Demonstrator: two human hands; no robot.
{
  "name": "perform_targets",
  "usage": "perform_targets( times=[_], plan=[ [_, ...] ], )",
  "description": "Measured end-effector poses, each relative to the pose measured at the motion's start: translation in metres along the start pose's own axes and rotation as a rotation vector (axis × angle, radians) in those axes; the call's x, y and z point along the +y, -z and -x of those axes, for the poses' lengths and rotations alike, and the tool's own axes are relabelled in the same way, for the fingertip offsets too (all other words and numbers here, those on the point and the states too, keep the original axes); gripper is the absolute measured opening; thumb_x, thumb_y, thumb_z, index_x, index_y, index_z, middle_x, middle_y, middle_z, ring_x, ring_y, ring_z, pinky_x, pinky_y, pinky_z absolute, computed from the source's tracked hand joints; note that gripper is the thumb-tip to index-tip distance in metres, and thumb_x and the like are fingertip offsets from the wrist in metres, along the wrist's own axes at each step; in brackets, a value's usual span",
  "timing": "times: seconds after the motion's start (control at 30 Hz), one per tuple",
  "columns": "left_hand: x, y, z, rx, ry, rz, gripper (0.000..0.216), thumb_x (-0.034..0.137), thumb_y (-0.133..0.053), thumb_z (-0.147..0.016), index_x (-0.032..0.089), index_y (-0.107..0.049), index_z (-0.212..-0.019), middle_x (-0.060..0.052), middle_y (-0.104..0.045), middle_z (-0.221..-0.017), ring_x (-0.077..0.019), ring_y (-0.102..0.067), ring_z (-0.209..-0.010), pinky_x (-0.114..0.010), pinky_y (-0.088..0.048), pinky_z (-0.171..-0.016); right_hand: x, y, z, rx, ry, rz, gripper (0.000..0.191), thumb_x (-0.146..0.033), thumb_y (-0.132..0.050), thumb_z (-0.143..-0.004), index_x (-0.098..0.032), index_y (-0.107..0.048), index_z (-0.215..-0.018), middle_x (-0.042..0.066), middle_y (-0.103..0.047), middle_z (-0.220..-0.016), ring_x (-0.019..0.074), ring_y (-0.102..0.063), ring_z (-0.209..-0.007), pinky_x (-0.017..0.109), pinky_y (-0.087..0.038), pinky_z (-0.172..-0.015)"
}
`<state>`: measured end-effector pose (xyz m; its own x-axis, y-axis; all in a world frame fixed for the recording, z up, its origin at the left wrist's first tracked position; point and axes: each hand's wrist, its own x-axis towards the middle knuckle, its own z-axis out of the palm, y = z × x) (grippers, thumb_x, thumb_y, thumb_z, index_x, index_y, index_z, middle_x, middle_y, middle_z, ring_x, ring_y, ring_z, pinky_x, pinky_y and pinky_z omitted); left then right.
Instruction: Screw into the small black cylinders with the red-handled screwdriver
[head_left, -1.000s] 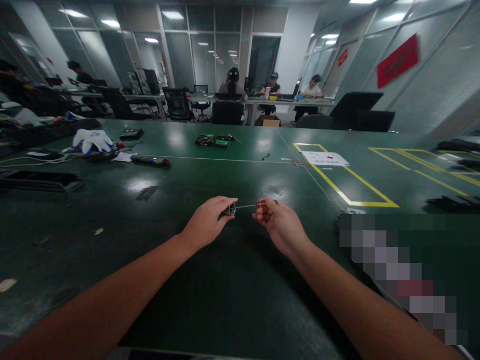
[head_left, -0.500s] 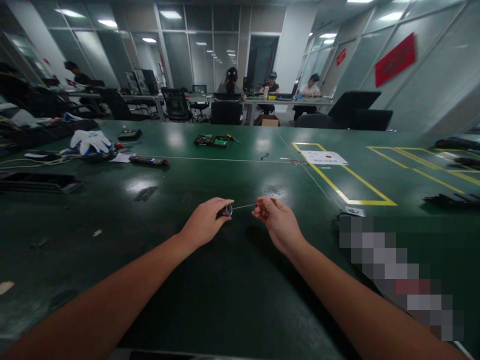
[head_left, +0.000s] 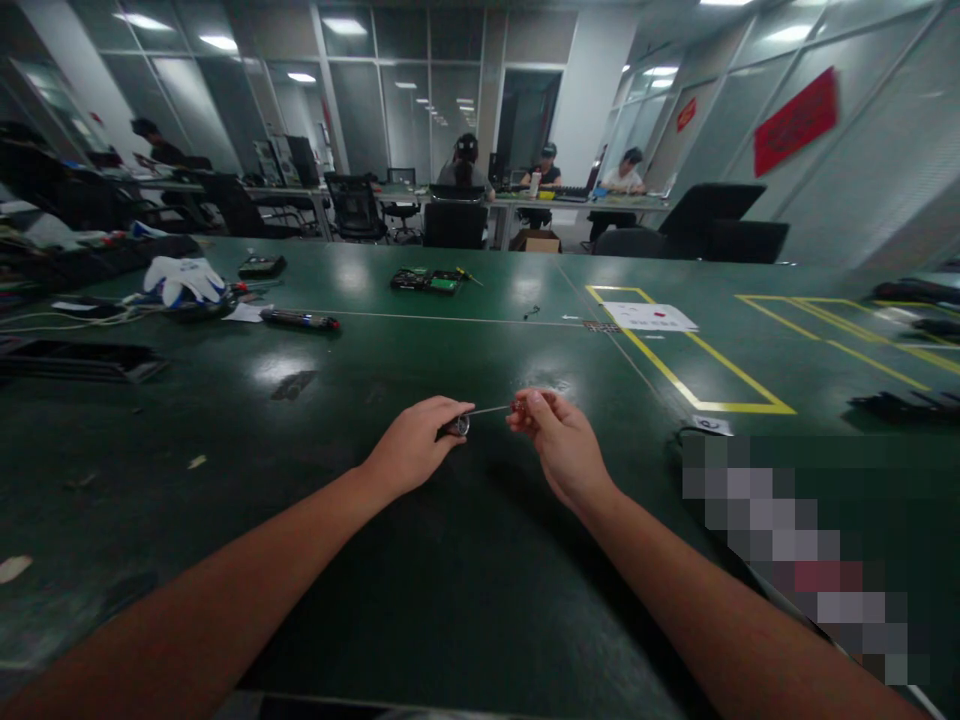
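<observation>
My left hand point(head_left: 412, 445) grips a small dark round part with a shiny silver rim point(head_left: 463, 426) between thumb and fingers, its ring-like end facing right. Opposite it, my right hand point(head_left: 559, 440) is closed in a pinch on a screwdriver-like tool with a thin metal shaft point(head_left: 491, 410) and a reddish end at the fingers. The shaft points left and its tip is at the upper edge of the round part, by my left fingertips. Whether the tip touches the part, I cannot tell. Both hands are above the green table point(head_left: 420, 610).
White gloves point(head_left: 184, 280), a dark pen-shaped tool point(head_left: 300, 319) and a black tray point(head_left: 82, 358) lie at left. Green circuit boards point(head_left: 426, 281) sit further back. A white sheet point(head_left: 649, 316) lies by yellow tape point(head_left: 739, 407). A blurred-out object point(head_left: 787, 545) is at right. People sit beyond.
The round part has tilted and dropped slightly in my left fingers. The shaft's tip now lies at its upper edge instead of in front of its opening. My right hand has barely moved.
</observation>
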<state>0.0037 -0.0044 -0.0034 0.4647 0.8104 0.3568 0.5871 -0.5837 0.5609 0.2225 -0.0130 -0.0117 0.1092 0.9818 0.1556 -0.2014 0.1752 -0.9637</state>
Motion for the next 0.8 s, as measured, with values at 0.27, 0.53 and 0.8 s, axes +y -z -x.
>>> perform_targets(
  times=[0.27,0.53,0.8],
  plan=[
    [-0.004,0.000,0.000,-0.001,0.018,0.010,0.047,0.014,-0.069,-0.090,0.021,-0.063,-0.136,-0.007,-0.068,-0.123,-0.0212,-0.064,-0.113,-0.039,-0.051,-0.105,-0.017,0.001,0.010,-0.145,0.199,0.363,0.026,-0.047,-0.062,-0.095,-0.023,-0.068,-0.102,0.004,-0.073,-0.087,0.0204,-0.070,-0.081,0.039,-0.054,-0.081],
    [0.000,0.001,0.000,-0.062,0.051,-0.018,0.051,0.014,-0.067,-0.091,0.023,-0.059,-0.141,-0.007,-0.063,-0.127,-0.0198,-0.062,-0.109,-0.036,-0.053,-0.097,-0.016,0.003,0.008,-0.120,0.189,0.378,0.027,-0.047,-0.060,-0.095,-0.022,-0.068,-0.099,0.004,-0.073,-0.082,0.0195,-0.068,-0.075,0.037,-0.054,-0.076],
    [-0.005,0.000,-0.001,-0.031,0.086,-0.020,0.050,0.014,-0.072,-0.088,0.022,-0.062,-0.137,-0.007,-0.067,-0.122,-0.0219,-0.064,-0.109,-0.039,-0.052,-0.100,-0.019,0.001,0.010,-0.129,0.180,0.371,0.025,-0.046,-0.061,-0.095,-0.023,-0.069,-0.097,0.004,-0.073,-0.083,0.0194,-0.068,-0.076,0.036,-0.054,-0.077]
  ],
)
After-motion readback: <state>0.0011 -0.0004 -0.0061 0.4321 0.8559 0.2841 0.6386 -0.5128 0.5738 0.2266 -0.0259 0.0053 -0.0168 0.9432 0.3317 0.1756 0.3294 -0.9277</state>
